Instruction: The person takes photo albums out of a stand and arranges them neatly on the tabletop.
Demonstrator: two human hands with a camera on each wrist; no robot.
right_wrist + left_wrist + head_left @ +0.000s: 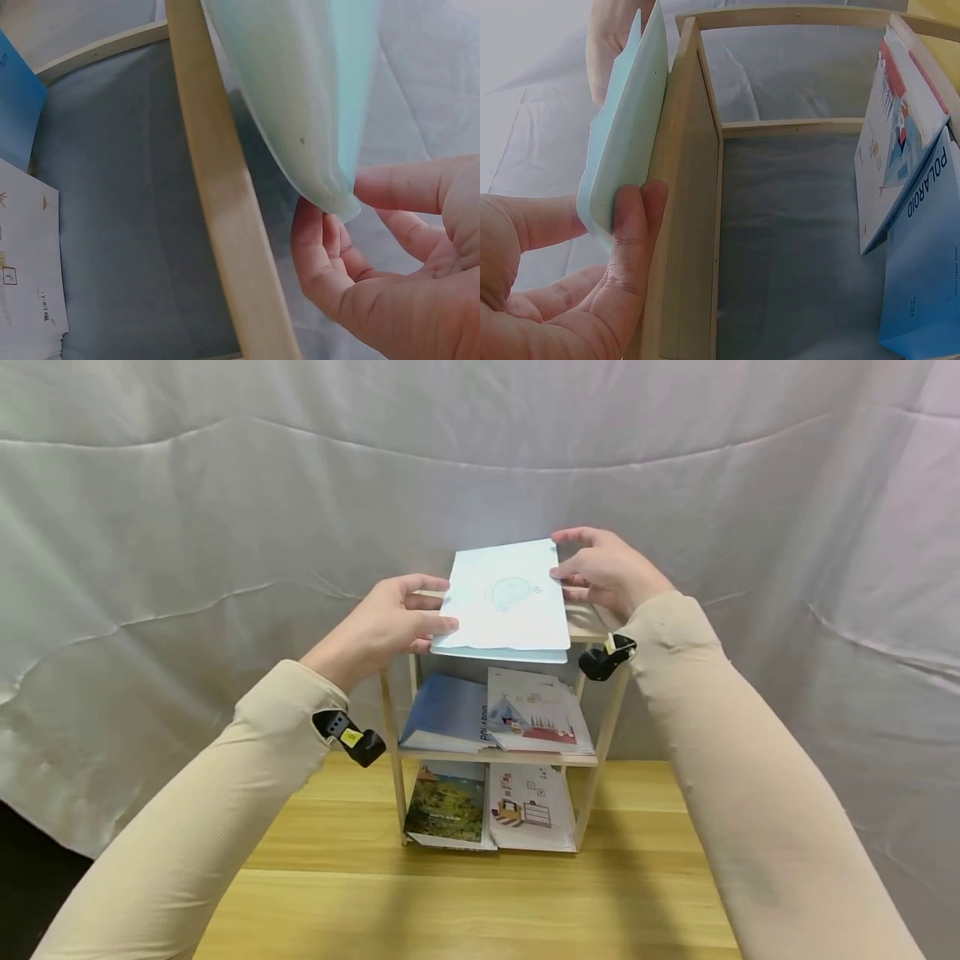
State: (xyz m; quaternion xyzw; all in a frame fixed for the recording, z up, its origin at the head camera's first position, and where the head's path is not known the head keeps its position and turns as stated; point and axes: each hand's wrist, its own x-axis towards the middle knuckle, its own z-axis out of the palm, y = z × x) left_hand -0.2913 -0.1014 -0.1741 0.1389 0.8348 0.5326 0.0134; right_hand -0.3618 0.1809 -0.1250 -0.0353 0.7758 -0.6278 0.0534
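A pale blue booklet (502,602) with a small round animal drawing on its cover is held above the top of a small wooden shelf rack (498,758). My left hand (390,618) pinches its left edge, thumb on the cover. On the opposite edge, my right hand (611,572) grips it between thumb and fingers. The left wrist view has the booklet (634,142) edge-on beside the rack's top board (686,187), with fingers on either face. In the right wrist view, fingers hold the booklet's corner (330,199) close to the board (232,195).
On the middle shelf lean a blue Polaroid album (446,710) and white booklets (536,714) with a tent drawing. Below stand a landscape photo album (447,802) and another white booklet (531,818). The rack stands on a wooden table (480,902) before a grey curtain (300,510).
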